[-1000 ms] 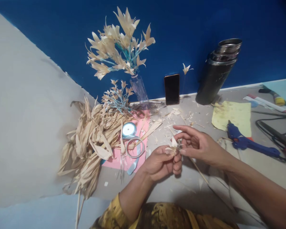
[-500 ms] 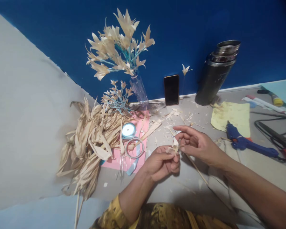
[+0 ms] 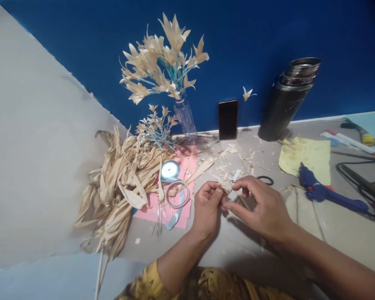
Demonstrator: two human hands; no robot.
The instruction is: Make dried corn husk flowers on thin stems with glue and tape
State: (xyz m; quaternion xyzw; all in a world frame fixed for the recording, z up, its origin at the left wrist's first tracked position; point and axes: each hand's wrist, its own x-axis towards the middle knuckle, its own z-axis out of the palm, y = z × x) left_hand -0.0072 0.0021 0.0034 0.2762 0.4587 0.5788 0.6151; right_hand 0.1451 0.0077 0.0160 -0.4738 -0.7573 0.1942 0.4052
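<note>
A: Centrally, what do both hands hold?
B: A small husk flower (image 3: 226,186), pinched between left hand (image 3: 207,207) and right hand (image 3: 262,204), just above the surface (image 3: 331,233).
A: Finger state?
B: Both sets closed on it; its thin stick (image 3: 244,203) runs back under the right hand, which is equally near.
A: Surroundings?
B: Husk pile (image 3: 118,183) left, glue gun (image 3: 328,192) right.

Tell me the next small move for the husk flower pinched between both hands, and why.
Probably keep the left hand pinched at the base of the small husk flower and let the right hand press or spread one petal. Both hands' fingertips meet on it above the table, so its shape is hard to read. The glue gun lies apart, out of either hand.
</note>
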